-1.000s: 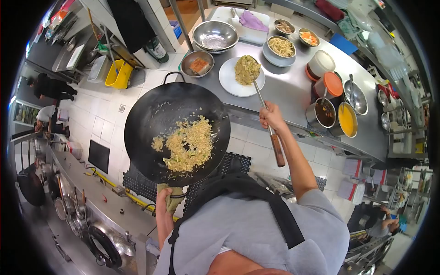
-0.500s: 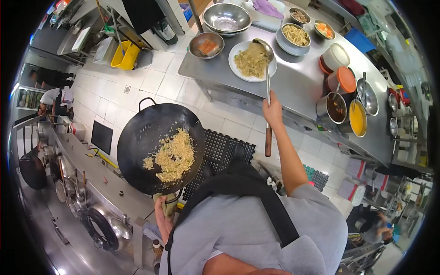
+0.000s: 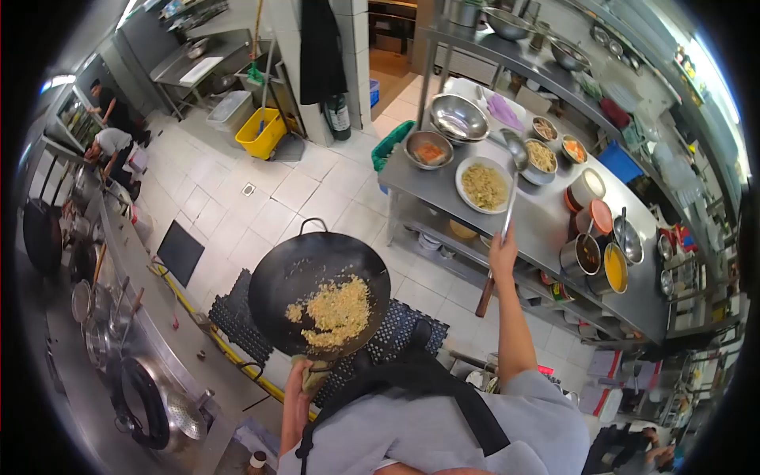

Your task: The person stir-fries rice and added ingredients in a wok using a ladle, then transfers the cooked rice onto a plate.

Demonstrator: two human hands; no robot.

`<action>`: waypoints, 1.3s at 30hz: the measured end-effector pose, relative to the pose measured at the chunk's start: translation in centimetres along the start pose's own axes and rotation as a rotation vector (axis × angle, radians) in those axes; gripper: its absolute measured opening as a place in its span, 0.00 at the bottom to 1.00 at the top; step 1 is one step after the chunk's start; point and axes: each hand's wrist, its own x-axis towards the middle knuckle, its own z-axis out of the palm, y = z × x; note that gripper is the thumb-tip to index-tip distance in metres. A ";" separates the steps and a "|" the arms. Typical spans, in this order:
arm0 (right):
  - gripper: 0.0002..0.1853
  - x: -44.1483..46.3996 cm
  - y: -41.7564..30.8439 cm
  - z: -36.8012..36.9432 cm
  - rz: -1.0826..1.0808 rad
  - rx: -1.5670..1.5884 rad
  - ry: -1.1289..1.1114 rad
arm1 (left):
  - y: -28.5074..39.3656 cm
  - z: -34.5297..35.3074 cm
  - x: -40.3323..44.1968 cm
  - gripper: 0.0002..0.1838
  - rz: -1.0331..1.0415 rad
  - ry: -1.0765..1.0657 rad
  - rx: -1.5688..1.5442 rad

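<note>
My left hand point(image 3: 299, 378) is closed around the near handle of a large black wok point(image 3: 273, 289), with a folded cloth point(image 3: 314, 381) between palm and metal. Fried rice point(image 3: 336, 313) lies in the wok, mostly on its right side. My right hand point(image 3: 502, 252) grips the long handle of a ladle point(image 3: 516, 154), its wooden end pointing down toward me. The ladle's bowl is raised at the right edge of a white plate point(image 3: 469, 198) heaped with fried rice point(image 3: 484, 187). That plate rests on a steel table.
On the steel table point(image 3: 546, 229) stand metal bowls point(image 3: 459, 119), a bowl of noodles point(image 3: 541, 157) and a pot of yellow liquid point(image 3: 615, 269). A stove counter point(image 3: 158, 305) runs along the left. A yellow mop bucket point(image 3: 261, 134) and two people point(image 3: 115, 146) are farther back.
The ladle has lifted off the rice on the plate and moved right. My view has turned, so the wok and table appear shifted; the left hand keeps its hold.
</note>
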 end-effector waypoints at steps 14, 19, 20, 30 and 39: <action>0.39 -24.8 -21.7 -2.0 -0.365 -0.354 -1.125 | 4.5 -0.5 -0.1 0.15 0.122 -0.101 -0.044; 0.36 -23.4 -23.8 1.1 -0.397 0.022 -0.962 | 8.4 -3.0 4.6 0.07 0.031 -0.706 -0.361; 0.35 -22.7 -25.0 1.5 -0.298 0.014 -0.953 | 8.7 -3.5 8.1 0.06 0.251 -0.475 -0.125; 0.33 -22.6 -24.4 8.2 -0.038 0.382 -0.614 | 7.8 3.9 -2.8 0.20 0.525 -0.114 0.059; 0.13 -20.9 -23.5 16.6 1.544 1.232 -1.376 | 8.4 3.4 2.9 0.12 0.271 -0.171 0.015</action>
